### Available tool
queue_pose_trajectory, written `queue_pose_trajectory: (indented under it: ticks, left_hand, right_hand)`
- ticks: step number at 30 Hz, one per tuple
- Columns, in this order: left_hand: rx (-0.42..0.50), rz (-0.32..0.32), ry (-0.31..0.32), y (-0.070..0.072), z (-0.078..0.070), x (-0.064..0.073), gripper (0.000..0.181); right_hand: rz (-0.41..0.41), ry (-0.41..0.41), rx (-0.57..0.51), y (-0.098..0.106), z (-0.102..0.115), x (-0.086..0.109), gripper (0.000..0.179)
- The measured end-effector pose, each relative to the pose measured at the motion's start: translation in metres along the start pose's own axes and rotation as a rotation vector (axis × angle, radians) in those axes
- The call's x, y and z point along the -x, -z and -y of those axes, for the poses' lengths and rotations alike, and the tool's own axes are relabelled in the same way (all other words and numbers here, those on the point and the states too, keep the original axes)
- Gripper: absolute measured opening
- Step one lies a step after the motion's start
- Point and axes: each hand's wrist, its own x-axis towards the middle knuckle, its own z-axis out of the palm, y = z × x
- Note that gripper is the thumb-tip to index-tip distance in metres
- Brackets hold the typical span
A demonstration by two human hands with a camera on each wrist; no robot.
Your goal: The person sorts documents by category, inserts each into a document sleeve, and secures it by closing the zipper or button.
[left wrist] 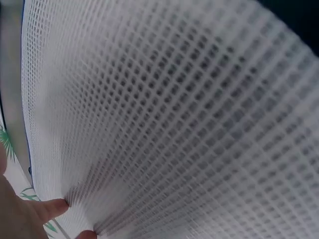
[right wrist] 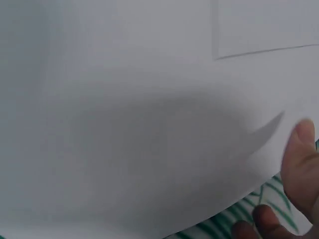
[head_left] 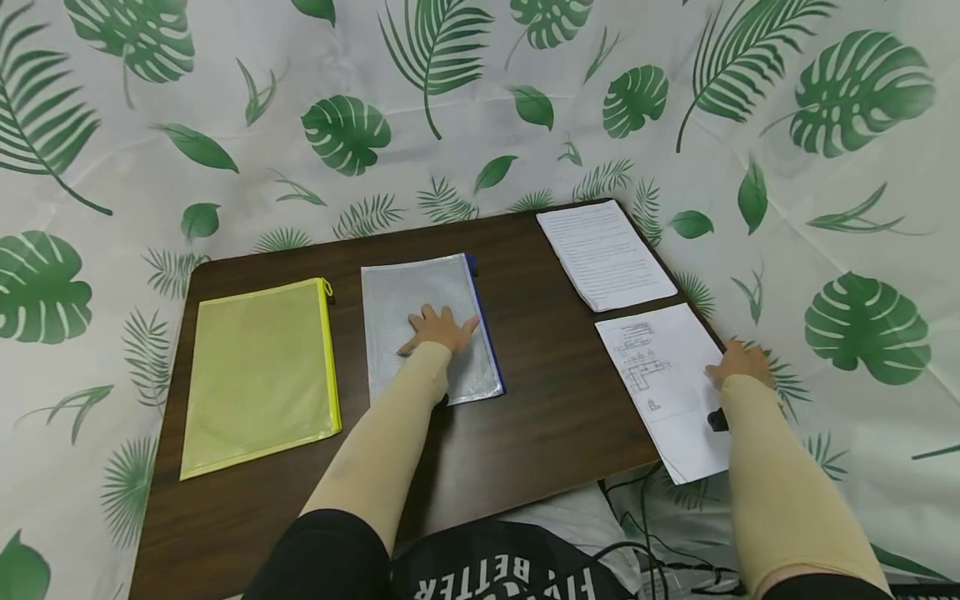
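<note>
A clear mesh zip pouch (head_left: 386, 292) with a blue edge lies flat in the middle of the table. On it rests my left hand (head_left: 442, 331), fingers spread; its fingertips touch the white mesh (left wrist: 164, 99) in the left wrist view. My right hand (head_left: 741, 367) is at the right edge of a paper sheet with a printed drawing (head_left: 667, 346). In the right wrist view its thumb (right wrist: 299, 149) is beside the white paper (right wrist: 149, 139), apart from the other fingers, which are past the paper's edge. Nothing is pinched between them.
A yellow mesh zip pouch (head_left: 258, 379) lies at the left of the dark wooden table (head_left: 540, 417). A stack of text-printed sheets (head_left: 609, 254) sits at the back right. Black cables (head_left: 645, 508) hang below the front edge. Leaf-patterned cloth (head_left: 480, 100) surrounds the table.
</note>
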Motion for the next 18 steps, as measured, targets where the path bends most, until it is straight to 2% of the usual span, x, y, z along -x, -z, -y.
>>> queue_pose_trajectory:
  ticks: [5,9,13,18]
  left_hand:
    - [0.061,0.029,0.056,-0.009,-0.005,-0.006,0.09]
    - [0.057,0.041,0.121,-0.016,-0.007,-0.015,0.103]
    - [0.042,0.018,0.146,-0.023,-0.012,-0.02,0.109]
    - [0.016,0.029,0.18,-0.029,-0.02,-0.03,0.105]
  right_hand:
    - [0.033,0.037,0.055,-0.009,-0.019,0.004,0.072]
    - [0.055,0.059,0.115,-0.014,-0.019,-0.006,0.078]
    - [0.095,0.086,0.169,-0.017,-0.028,-0.015,0.084]
    - [0.145,0.18,0.139,-0.019,-0.048,-0.025,0.09]
